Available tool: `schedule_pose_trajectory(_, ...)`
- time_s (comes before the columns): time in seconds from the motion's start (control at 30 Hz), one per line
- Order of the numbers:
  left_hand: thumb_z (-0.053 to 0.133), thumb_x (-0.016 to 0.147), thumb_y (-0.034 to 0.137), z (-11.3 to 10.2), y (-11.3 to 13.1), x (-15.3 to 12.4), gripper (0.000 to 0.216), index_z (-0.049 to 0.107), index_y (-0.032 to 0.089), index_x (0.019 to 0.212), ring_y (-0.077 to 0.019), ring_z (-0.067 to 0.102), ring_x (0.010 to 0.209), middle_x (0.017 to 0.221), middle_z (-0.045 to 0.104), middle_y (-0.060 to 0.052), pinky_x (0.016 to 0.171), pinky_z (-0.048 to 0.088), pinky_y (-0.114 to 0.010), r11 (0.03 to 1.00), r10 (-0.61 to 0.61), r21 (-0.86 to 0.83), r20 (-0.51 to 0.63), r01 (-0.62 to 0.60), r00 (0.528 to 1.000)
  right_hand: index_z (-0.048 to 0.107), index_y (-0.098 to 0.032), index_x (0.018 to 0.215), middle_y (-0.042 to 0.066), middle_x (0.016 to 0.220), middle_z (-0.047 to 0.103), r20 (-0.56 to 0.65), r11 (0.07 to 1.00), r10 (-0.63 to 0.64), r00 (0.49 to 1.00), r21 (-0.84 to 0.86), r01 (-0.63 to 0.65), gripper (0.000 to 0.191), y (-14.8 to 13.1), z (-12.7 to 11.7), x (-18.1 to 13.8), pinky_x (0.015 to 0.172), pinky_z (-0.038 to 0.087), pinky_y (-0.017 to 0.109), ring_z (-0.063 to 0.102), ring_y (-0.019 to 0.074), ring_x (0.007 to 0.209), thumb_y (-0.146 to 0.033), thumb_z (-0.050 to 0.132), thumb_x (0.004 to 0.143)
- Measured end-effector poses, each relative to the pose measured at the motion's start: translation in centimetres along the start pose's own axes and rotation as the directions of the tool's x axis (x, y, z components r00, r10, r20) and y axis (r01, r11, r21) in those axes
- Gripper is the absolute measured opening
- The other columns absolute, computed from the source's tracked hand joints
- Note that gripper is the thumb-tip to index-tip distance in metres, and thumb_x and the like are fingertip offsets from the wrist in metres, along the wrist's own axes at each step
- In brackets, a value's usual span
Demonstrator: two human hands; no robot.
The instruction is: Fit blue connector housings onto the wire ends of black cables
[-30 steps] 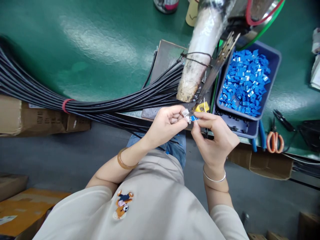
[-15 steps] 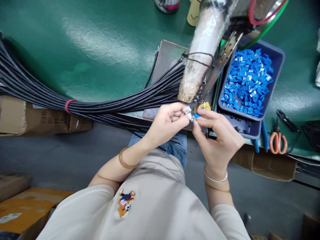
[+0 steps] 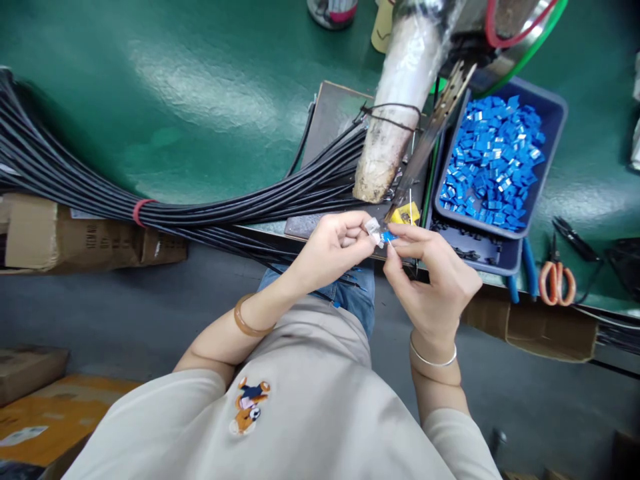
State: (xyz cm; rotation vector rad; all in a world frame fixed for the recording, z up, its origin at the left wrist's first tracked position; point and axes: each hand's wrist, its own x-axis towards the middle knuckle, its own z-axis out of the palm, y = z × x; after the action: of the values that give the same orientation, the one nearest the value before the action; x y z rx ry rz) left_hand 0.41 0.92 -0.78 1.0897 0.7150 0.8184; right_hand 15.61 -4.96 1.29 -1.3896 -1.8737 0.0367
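Observation:
My left hand (image 3: 336,248) is closed, pinching a small whitish piece (image 3: 373,227) between thumb and fingers; its kind is too small to tell. Against it, my right hand (image 3: 431,270) pinches a small blue plastic piece (image 3: 387,237), like those in the bin, and a thin pale tip shows by the thumb. The two pieces meet or nearly meet at the fingertips. Just beyond them lies a yellow block (image 3: 406,213), below the end of a wrapped whitish tube (image 3: 395,100) and a perforated metal strip (image 3: 447,100).
A bundle of black cables (image 3: 220,210), tied with a red band (image 3: 143,212), runs left along the bench edge. At right stand a bin of blue pieces (image 3: 493,160), a lower tray (image 3: 470,250) with black parts, orange-handled scissors or pliers (image 3: 556,283) and blue handles (image 3: 529,267).
Both hands stay together at nearly the same spot. The right hand has shifted slightly left, and more of the blue piece shows between the fingertips. The view has moved a little.

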Motion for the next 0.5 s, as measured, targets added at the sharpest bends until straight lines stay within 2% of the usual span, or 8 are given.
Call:
schedule_pose_trajectory(0.1,0.070,0.079,0.018,-0.8,-0.6,-1.0,0.012,0.059,0.014,0.082,-0.0059,0.049,0.055,0.065,0.056,0.004,0.053,0.041,-0.017,0.984,0.050,0.167,0.070,-0.061,0.996,0.063,-0.023,0.084,0.001,0.091,0.077,-0.070,0.995,0.086,0.994,0.058,-0.082,0.014,0.0,-0.7,-0.6,0.071,0.061,0.029,0.075,0.0171,0.083,-0.010,0.068,0.083)
schedule_pose_trajectory(0.2,0.073,0.080,0.019,-1.1,-1.6,-2.4,0.011,0.062,0.015,0.082,-0.0089,0.057,0.063,0.071,0.063,0.000,0.061,0.048,-0.020,0.887,0.269,0.383,0.026,-0.259,0.963,0.065,-0.023,0.084,-0.002,0.079,0.074,-0.265,0.967,0.220,0.939,0.187,-0.174,0.012,0.6,-1.2,-1.4,0.061,0.061,0.032,0.074,0.0179,0.070,-0.013,0.071,0.082)
schedule_pose_trajectory(0.23,0.072,0.081,0.018,-0.9,-2.1,-2.8,0.009,0.063,0.015,0.081,-0.0099,0.059,0.065,0.073,0.065,-0.001,0.064,0.048,-0.021,0.819,0.382,0.457,0.019,-0.348,0.924,0.065,-0.024,0.084,-0.003,0.076,0.072,-0.345,0.956,0.256,0.903,0.227,-0.184,0.011,0.9,-1.3,-1.6,0.056,0.060,0.031,0.072,0.0173,0.063,-0.015,0.071,0.082)
schedule_pose_trajectory(0.3,0.069,0.084,0.014,-0.3,-2.9,-3.8,0.003,0.066,0.016,0.083,-0.0115,0.062,0.069,0.075,0.070,-0.003,0.069,0.049,-0.023,0.618,0.603,0.586,0.075,-0.524,0.795,0.065,-0.025,0.084,-0.004,0.070,0.069,-0.482,0.945,0.279,0.830,0.293,-0.147,0.009,1.6,-1.4,-1.8,0.045,0.055,0.028,0.067,0.0149,0.051,-0.017,0.070,0.083)
schedule_pose_trajectory(0.37,0.064,0.087,0.011,0.3,-3.5,-4.5,0.007,0.068,0.017,0.088,-0.0122,0.062,0.068,0.076,0.072,-0.005,0.068,0.047,-0.025,0.417,0.694,0.668,0.204,-0.616,0.691,0.066,-0.024,0.084,-0.004,0.066,0.065,-0.575,0.938,0.274,0.771,0.338,-0.081,0.007,2.1,-1.6,-1.8,0.038,0.048,0.024,0.061,0.0126,0.045,-0.017,0.068,0.084)
schedule_pose_trajectory(0.4,0.061,0.089,0.011,0.3,-3.7,-4.8,0.010,0.069,0.017,0.089,-0.0123,0.060,0.065,0.075,0.072,-0.005,0.066,0.045,-0.025,0.378,0.663,0.689,0.266,-0.619,0.700,0.067,-0.023,0.083,-0.004,0.064,0.064,-0.600,0.933,0.276,0.751,0.356,-0.059,0.007,2.1,-1.7,-1.8,0.037,0.046,0.023,0.060,0.0116,0.044,-0.017,0.066,0.085)
schedule_pose_trajectory(0.43,0.057,0.091,0.012,0.1,-3.7,-4.9,0.013,0.070,0.017,0.089,-0.0125,0.059,0.063,0.072,0.071,-0.005,0.064,0.044,-0.025,0.395,0.565,0.689,0.339,-0.607,0.752,0.067,-0.023,0.083,-0.004,0.064,0.062,-0.614,0.929,0.280,0.738,0.367,-0.047,0.008,2.1,-1.8,-1.8,0.038,0.044,0.022,0.058,0.0107,0.044,-0.017,0.064,0.087)
schedule_pose_trajectory(0.5,0.053,0.094,0.017,-1.1,-3.4,-4.9,0.020,0.070,0.015,0.083,-0.0117,0.057,0.059,0.067,0.068,-0.005,0.060,0.042,-0.025,0.585,0.236,0.619,0.488,-0.524,0.840,0.066,-0.022,0.084,-0.004,0.065,0.061,-0.613,0.925,0.297,0.732,0.374,-0.063,0.009,1.6,-2.0,-1.8,0.040,0.045,0.021,0.059,0.0099,0.046,-0.017,0.061,0.089)
